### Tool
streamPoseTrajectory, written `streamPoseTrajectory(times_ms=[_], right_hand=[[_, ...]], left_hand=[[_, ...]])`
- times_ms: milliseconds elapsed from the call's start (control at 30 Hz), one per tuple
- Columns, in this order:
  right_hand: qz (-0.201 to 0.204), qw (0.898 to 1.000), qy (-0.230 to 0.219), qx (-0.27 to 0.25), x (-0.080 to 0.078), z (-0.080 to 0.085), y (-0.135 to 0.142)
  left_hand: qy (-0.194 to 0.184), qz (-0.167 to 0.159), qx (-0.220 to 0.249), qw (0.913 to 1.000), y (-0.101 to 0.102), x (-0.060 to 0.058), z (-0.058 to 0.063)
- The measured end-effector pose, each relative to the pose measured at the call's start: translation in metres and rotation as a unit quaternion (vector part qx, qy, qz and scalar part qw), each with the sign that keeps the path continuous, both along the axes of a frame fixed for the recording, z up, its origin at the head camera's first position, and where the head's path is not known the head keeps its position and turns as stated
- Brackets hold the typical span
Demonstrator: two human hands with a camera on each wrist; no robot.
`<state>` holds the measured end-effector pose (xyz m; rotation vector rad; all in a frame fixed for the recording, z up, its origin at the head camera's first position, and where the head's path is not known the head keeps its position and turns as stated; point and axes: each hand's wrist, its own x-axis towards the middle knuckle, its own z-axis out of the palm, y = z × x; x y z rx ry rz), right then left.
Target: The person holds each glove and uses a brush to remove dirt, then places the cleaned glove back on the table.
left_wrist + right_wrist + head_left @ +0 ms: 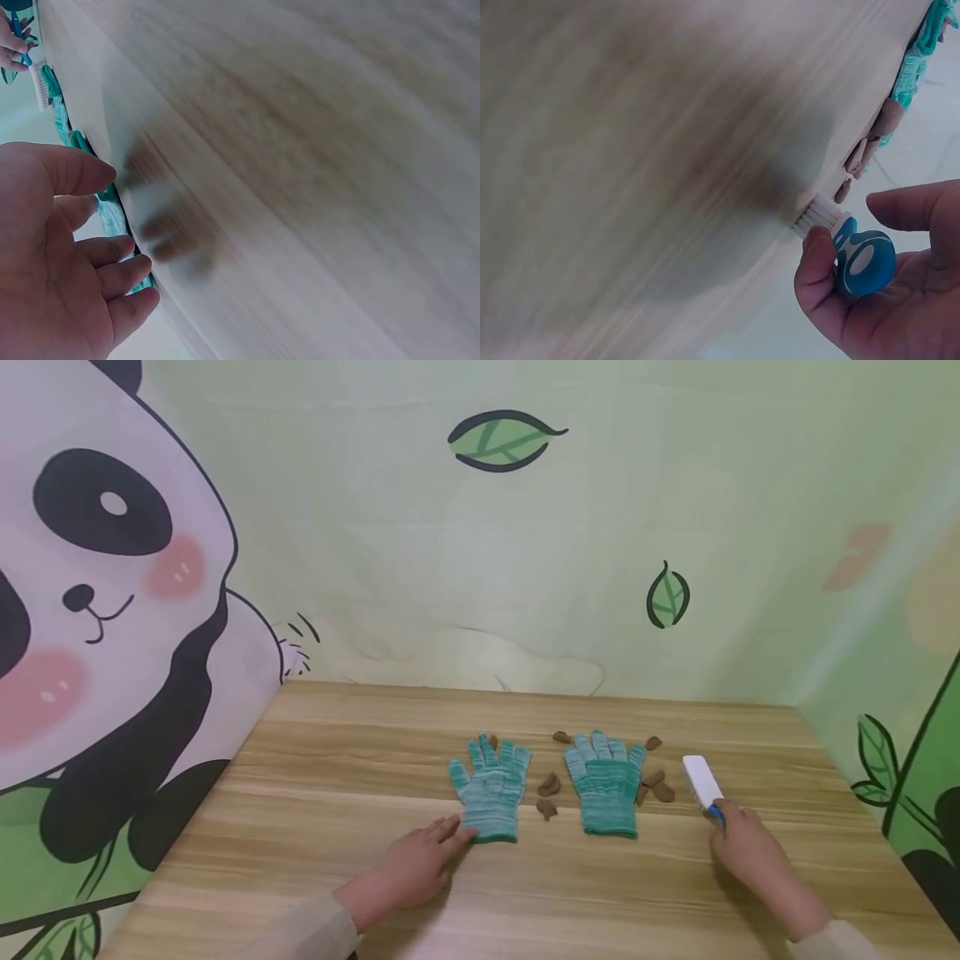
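Two teal-and-white knit gloves lie flat, fingers pointing away: the left glove (491, 797) and the right glove (610, 793). My left hand (418, 864) rests at the left glove's cuff, its fingertips at the cuff's lower left corner. In the left wrist view its fingers (124, 277) are loosely bent and grip nothing. My right hand (753, 852) holds a white brush (702, 781) by its blue handle, to the right of the gloves. Pale bristles (819, 216) face the tabletop in the right wrist view, where the handle's rounded end (870, 264) shows between thumb and fingers.
Several brown pieces lie about the gloves, some between them (550, 785), others right of the right glove (662, 791). The wooden table (337, 760) meets a printed green backdrop (360, 568) at its back edge.
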<state>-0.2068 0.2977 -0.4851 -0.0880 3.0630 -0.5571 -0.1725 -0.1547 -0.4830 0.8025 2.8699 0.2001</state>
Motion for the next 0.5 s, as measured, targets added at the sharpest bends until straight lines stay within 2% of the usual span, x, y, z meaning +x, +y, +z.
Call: streamPoseTrajectory(times_ms=[100,233,333,433,500], right_hand=[[-0.004,1.0,-0.006,-0.01,0.001,0.001,-0.001],[-0.008,0.999,0.044,0.001,0.005,0.006,-0.007],[0.001,0.997,0.076,0.027,0.007,0.014,-0.014],[0.021,0.996,0.075,0.044,0.008,0.023,-0.021],[0.031,0.996,0.068,0.05,0.008,0.028,-0.025]], left_hand=[[0.004,0.001,0.001,1.0,-0.006,-0.003,0.001],[0.002,0.004,0.019,0.9998,-0.017,-0.012,0.008],[0.027,0.016,0.041,0.9987,-0.023,-0.023,0.019],[0.07,0.031,0.057,0.9955,-0.027,-0.035,0.032],[0.085,0.037,0.064,0.9936,-0.027,-0.04,0.039]])
